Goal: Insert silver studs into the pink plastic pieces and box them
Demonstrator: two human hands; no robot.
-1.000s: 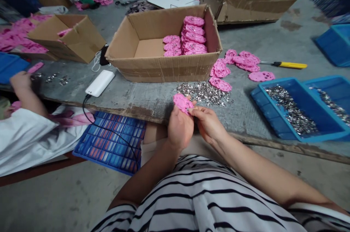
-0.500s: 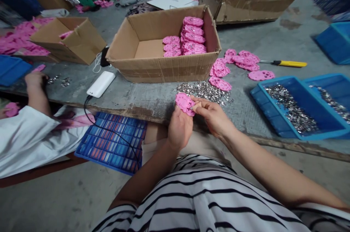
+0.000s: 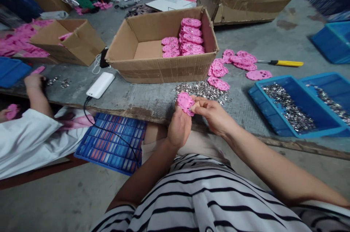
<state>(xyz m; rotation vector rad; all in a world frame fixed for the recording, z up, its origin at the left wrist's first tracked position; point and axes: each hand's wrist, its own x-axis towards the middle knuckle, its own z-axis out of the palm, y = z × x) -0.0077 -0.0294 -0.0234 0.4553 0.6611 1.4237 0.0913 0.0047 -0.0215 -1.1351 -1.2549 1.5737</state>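
Observation:
A pink flower-shaped piece (image 3: pixel 185 102) is held over the table's front edge. My left hand (image 3: pixel 179 129) grips it from below with the thumb on its lower side. My right hand (image 3: pixel 212 112) is closed at the piece's right edge, thumb and fingers pinched there; a tiny metal bit shows near the fingertips. Just behind my hands lies a heap of small metal parts (image 3: pixel 203 90). Several pink pieces (image 3: pixel 218 68) rest right of an open cardboard box (image 3: pixel 164 70), which holds stacked pink pieces (image 3: pixel 191 39).
Blue bins (image 3: pixel 296 110) with metal parts stand at the right, near a yellow-handled tool (image 3: pixel 290 63). A white power bank (image 3: pixel 100 85) with a cable lies left. Another person's hand (image 3: pixel 35 82) is at the far left. A larger carton (image 3: pixel 254 0) stands behind.
The pink piece has turned slightly in my fingers, and my hands stay together. The view has shifted a little. At the far left, the other person's lower hand has moved slightly.

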